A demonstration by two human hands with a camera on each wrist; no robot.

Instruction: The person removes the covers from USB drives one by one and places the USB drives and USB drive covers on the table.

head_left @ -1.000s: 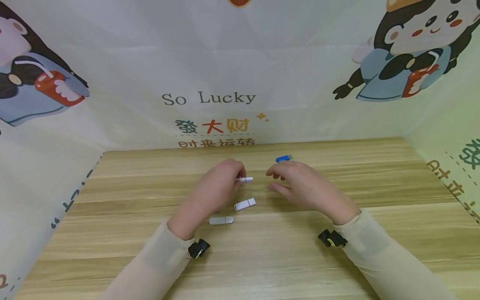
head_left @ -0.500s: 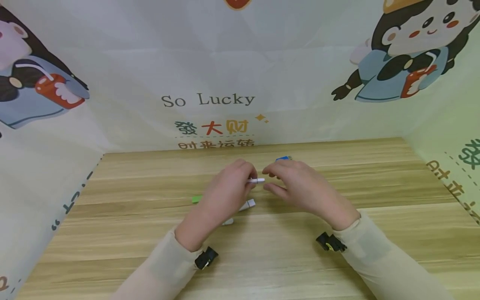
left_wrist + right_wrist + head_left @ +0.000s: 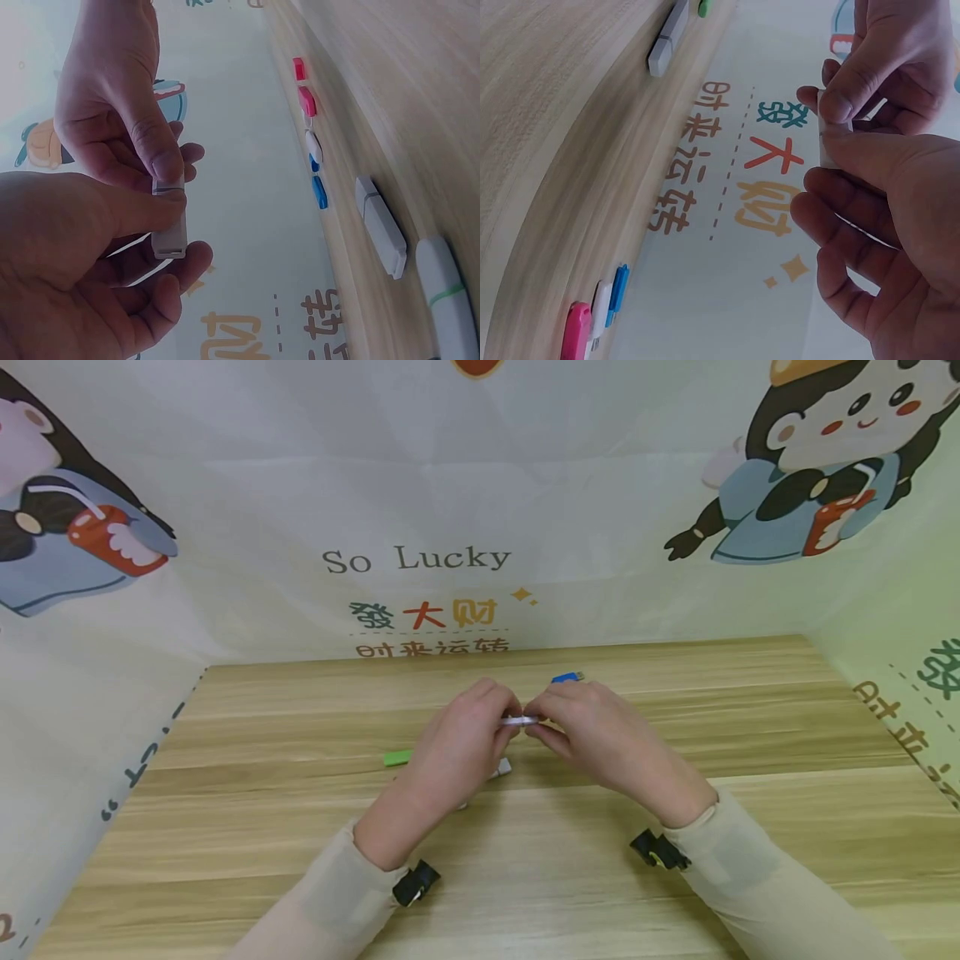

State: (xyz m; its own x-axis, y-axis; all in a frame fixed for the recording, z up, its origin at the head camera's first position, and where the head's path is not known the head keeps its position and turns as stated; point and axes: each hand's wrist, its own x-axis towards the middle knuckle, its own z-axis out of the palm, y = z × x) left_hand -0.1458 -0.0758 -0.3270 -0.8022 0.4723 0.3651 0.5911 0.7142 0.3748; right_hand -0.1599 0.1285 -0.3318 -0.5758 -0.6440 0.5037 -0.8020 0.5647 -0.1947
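Between both hands is a small white capped USB stick (image 3: 169,238), held above the table and lying level in the head view. My left hand (image 3: 468,735) pinches one end between thumb and fingers. My right hand (image 3: 600,727) pinches the other end, beyond the dark seam line seen in the left wrist view. Fingers cover much of the stick in the right wrist view. Below the left hand, a second white stick (image 3: 503,767) with a dark seam is partly hidden. A green piece (image 3: 397,758) shows beside the left hand.
Behind the right hand lies a blue USB stick (image 3: 567,677). The left wrist view also has a pale stick with a green band (image 3: 448,296), a pink piece (image 3: 307,101), a red piece (image 3: 298,69) and a white-and-blue one (image 3: 313,148). A printed cloth backdrop (image 3: 637,593) borders the wooden table.
My left hand has moved right with the white USB stick, uncovering the green piece and covering pale sticks. The right hand, earlier apart from it, now pinches its free end.
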